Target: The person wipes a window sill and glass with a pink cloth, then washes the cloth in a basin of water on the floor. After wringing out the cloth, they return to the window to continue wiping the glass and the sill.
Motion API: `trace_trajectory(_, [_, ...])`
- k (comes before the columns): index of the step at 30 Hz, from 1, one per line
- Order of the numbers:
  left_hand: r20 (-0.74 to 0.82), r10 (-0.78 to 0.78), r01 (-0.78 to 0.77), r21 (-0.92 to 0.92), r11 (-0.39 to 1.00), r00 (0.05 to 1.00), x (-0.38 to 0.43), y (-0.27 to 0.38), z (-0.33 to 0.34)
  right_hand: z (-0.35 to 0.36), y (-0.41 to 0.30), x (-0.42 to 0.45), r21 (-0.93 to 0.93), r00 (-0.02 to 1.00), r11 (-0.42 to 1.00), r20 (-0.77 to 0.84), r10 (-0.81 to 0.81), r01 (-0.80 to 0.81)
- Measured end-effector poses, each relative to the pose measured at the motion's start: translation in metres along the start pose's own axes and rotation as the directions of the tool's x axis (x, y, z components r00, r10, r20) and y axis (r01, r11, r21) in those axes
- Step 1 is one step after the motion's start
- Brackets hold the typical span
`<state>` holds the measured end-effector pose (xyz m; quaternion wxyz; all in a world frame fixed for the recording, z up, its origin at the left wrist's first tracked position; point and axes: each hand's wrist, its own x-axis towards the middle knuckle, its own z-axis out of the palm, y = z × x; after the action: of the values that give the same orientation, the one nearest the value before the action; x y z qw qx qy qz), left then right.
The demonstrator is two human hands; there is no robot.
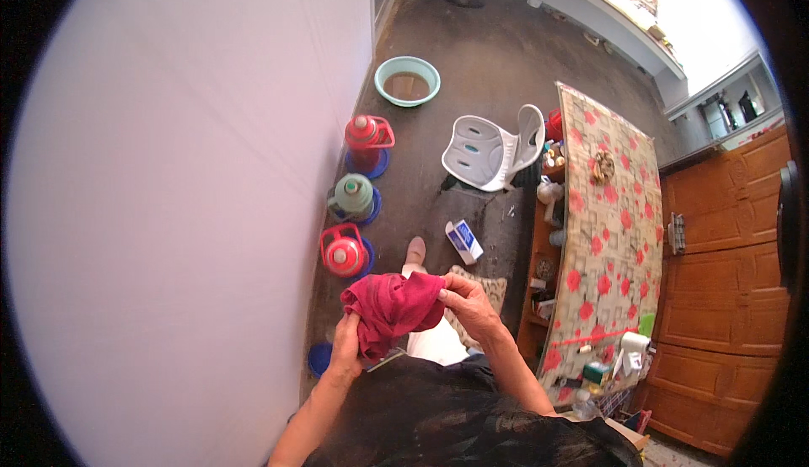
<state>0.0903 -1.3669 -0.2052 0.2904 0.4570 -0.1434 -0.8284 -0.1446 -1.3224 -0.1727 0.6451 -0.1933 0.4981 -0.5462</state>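
Observation:
A crumpled dark-red cloth (395,306) is held up in front of my body, between both hands. My left hand (346,344) grips its lower left side, the fingers partly hidden by the folds. At the cloth's upper right corner, my right hand (469,306) pinches the edge between thumb and fingers. Below the cloth, a light trouser leg and a foot in a pale shoe (416,251) show on the dark floor.
Red and green thermos flasks (351,195) stand along the wall on the left. Farther off are a basin (407,82) of brownish water and a grey-white floor seat (483,151). A carton (464,241) lies ahead. On the right stands a table with a flowered cover (610,214).

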Motion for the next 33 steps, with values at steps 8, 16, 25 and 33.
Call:
trace_trajectory(8, [0.076,-0.017,0.010,0.082,0.997,0.997,0.174,0.085,0.125,-0.035,-0.136,0.165,-0.058,1.000,0.998,-0.023,0.012,-0.014])
trace_trajectory(16, [0.181,0.256,-0.314,0.583,0.750,0.949,0.320,0.171,0.210,-0.090,-0.237,0.321,-0.280,0.920,0.938,-0.273,-0.281,0.204])
trace_trajectory(25, [-0.211,0.296,-0.204,0.371,0.906,0.932,0.508,0.280,0.238,-0.167,-0.338,0.514,-0.095,0.825,0.965,-0.503,-0.257,0.243])
trace_trajectory(33, [-0.273,0.222,-0.219,0.043,0.975,0.936,0.630,0.382,0.279,-0.237,-0.365,0.658,0.232,0.839,0.959,-0.544,-0.012,0.164])
